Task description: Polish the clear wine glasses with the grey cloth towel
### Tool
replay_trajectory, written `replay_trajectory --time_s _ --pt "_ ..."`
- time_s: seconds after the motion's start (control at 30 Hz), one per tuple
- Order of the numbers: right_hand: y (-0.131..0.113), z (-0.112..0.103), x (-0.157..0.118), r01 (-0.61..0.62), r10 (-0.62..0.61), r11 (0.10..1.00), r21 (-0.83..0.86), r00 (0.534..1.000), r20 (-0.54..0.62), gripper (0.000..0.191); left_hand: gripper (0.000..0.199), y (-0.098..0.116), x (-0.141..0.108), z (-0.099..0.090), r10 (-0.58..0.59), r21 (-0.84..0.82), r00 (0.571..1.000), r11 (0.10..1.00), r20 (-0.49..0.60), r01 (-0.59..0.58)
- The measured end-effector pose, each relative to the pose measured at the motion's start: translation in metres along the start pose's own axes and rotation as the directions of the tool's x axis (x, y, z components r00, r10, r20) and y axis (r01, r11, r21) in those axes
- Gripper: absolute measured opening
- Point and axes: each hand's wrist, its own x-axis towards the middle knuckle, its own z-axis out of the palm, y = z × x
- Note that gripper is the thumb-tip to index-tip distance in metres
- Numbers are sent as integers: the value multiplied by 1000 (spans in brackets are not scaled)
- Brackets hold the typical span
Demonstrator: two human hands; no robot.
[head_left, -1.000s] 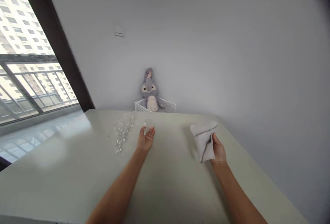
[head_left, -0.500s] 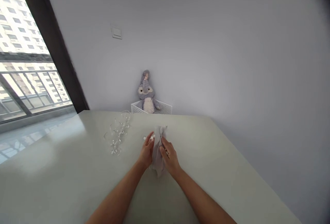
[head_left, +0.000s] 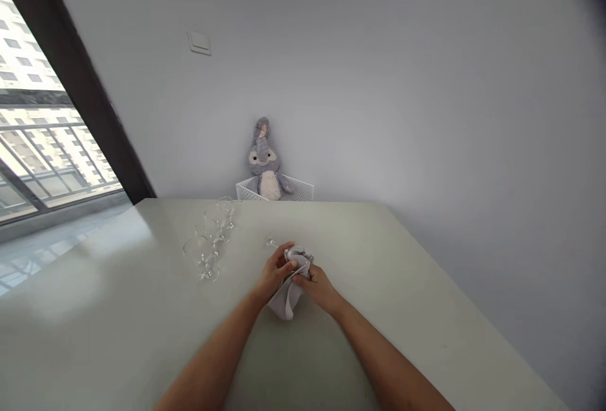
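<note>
Both hands are together near the middle of the table, close to the person. The left hand (head_left: pixel 274 272) is clenched around the cloth-covered bowl of a wine glass (head_left: pixel 273 244), fingers curled over the top. The right hand (head_left: pixel 318 288) grips the same bundle from the other side, its fingers (head_left: pixel 302 278) pressing the cloth against the glass. The grey cloth (head_left: pixel 286 302) wraps the bowl, and its loose end hangs down below the hands onto or just above the table, hard to tell which. The glass lies tilted almost sideways, with its stem and foot sticking out past the left hand toward the upper left, clear of the cloth.

Left of the hands, a cluster of clear stemmed glasses (head_left: pixel 211 240) stands on the pale table (head_left: pixel 388 285), overlapping, so the count is hard to tell. At the far edge, a grey plush toy (head_left: pixel 264 161) sits in a white perforated basket (head_left: pixel 299 191) against the wall. A light switch (head_left: pixel 199 42) is higher on the wall. At far left, a dark window frame (head_left: pixel 78 83) borders a view of a balcony railing (head_left: pixel 47 158) and an apartment block (head_left: pixel 28 64).
</note>
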Motion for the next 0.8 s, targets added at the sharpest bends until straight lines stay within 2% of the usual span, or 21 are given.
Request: replay_trajectory --time_s 0.1,0.2,0.27,0.3,0.37,0.43,0.47,0.53,0.6,0.63,0.7,0.77,0.8 --pt "1 -2 0 -113 109 964 239 994 31 29 55 10 -3 -4 -27 42 995 999 101 23" --pt "-2 -7 1 -235 253 804 546 967 44 31 52 19 -5 -11 -41 88 983 996 179 25" --pt "-5 -7 1 -257 297 737 625 954 42 29 49 24 -5 -14 -17 110 980 994 200 -6" --pt "-6 -6 1 -250 291 748 615 956 36 28 49 25 -5 -15 -11 115 979 993 205 -13" --pt "-7 -2 -1 -203 222 848 490 975 18 28 50 25 -4 -16 -23 107 982 994 187 3" --pt "-6 4 -4 -104 104 974 202 995 11 28 52 22 -2 -16 -63 128 991 991 115 49" --pt "-6 5 -6 -45 45 999 22 999 20 27 50 19 -1 -16 -90 161 994 984 60 80" --pt "-5 7 -8 43 -33 962 -270 999 44 23 51 13 1 -15 -139 257 989 955 -43 146" --pt "-4 6 -7 34 -24 939 -341 999 35 21 56 9 2 -14 -158 325 984 929 -82 176" --pt "-3 5 -6 -11 13 961 -275 1000 6 21 56 9 1 -13 -154 327 985 930 -70 169" --pt "-2 4 -3 -120 121 993 20 991 -63 24 49 12 -1 -11 -122 261 992 958 10 115" --pt "0 4 -1 -163 215 920 356 970 -111 28 51 16 -4 -10 -65 161 992 986 103 48" --pt "1 5 0 -158 238 872 463 964 -119 29 55 18 -4 -11 -38 125 990 992 137 21"
